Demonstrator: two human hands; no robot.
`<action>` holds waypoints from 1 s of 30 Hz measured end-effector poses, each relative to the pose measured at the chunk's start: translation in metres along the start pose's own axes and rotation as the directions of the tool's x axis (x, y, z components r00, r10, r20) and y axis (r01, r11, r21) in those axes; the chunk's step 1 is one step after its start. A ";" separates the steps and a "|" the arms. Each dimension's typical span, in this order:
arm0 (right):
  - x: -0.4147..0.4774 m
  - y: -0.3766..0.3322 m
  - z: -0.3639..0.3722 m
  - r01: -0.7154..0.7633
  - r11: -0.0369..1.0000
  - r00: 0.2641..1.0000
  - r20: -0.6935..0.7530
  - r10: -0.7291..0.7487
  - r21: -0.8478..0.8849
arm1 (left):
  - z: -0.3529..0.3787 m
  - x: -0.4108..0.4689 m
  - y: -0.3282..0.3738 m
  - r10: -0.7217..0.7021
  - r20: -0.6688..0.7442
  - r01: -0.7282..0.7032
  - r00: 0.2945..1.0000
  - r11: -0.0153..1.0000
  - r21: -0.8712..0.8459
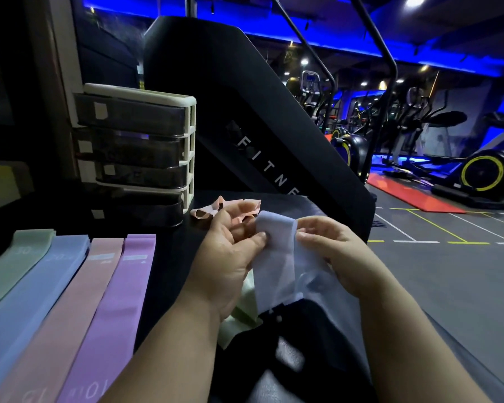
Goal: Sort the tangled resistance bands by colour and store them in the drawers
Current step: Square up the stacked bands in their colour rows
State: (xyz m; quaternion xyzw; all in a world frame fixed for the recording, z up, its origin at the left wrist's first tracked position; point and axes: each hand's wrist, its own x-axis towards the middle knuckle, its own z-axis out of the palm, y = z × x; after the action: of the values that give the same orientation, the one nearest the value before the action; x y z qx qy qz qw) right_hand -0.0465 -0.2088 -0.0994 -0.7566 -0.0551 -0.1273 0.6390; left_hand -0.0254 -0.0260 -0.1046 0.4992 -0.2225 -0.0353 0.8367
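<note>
Both hands hold a pale blue band [275, 257] in front of me. My left hand [230, 251] pinches its left edge with the thumb, and my right hand [329, 251] grips its right edge. A pale green band [245, 312] hangs below my left hand. A crumpled peach band [216, 210] lies on the black surface behind my hands. Flat at the left lie four sorted bands: green [15, 263], blue [41, 286], pink [79, 292] and purple [122, 286]. A white drawer unit [146, 149] with dark drawers stands behind them.
A large black machine housing [259, 117] with white lettering rises behind the drawers. The black surface's edge [371, 216] drops to the gym floor on the right. Exercise bikes [477, 173] and red mats [413, 196] stand far off.
</note>
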 end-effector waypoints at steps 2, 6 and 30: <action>0.000 -0.001 0.003 0.020 0.998 1.000 -0.006 -0.021 -0.055 | 0.000 0.001 -0.001 0.000 -0.055 0.000 0.998 1.000 0.002; 0.001 -0.001 0.009 0.207 0.974 0.978 -0.031 -0.205 0.094 | -0.001 0.004 -0.004 -0.009 -0.146 0.006 0.989 1.000 -0.019; -0.004 -0.009 0.019 0.291 0.957 0.957 0.017 -0.290 0.001 | 0.000 0.001 -0.008 -0.070 -0.199 0.128 0.977 0.947 0.294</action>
State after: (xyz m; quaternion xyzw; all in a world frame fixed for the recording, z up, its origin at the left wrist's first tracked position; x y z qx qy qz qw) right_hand -0.0501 -0.1878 -0.0951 -0.7418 -0.1710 -0.2132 0.6124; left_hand -0.0230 -0.0302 -0.1107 0.6342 -0.1208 0.0042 0.7637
